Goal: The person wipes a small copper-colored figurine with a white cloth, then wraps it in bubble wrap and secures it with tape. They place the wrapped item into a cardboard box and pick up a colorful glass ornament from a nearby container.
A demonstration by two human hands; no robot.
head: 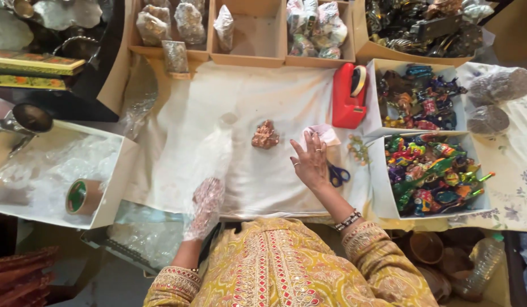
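The white cloth-covered worktable point(218, 142) fills the middle of the view, ringed by boxes: at nine o'clock a large white box point(113, 187) of clear wrap with a tape roll point(81, 196) in it, at twelve o'clock cardboard trays point(257, 54) of wrapped pieces, and at three o'clock two white boxes point(380, 176) crowded with bright painted figurines point(428, 170). The left hand point(206, 202), at seven o'clock, lies behind a sheet of bubble wrap point(209, 170) that runs up toward the centre; whether its fingers pinch the sheet cannot be told. The right hand point(311, 162), at four o'clock from the centre, is open and flat, fingertips pressing a small pale piece of paper point(326, 135). A small copper-coloured figurine point(265, 135) sits bare at the centre of the cloth, just left of that hand and apart from both. A red tape dispenser point(348, 96) stands at one o'clock, and blue-handled scissors point(338, 175) lie partly under the right wrist. A likely slip: the loose wrap, dragged across, could nudge the figurine, or the wrist could catch the scissors. The room beyond is dim and cluttered with metalware at ten o'clock.
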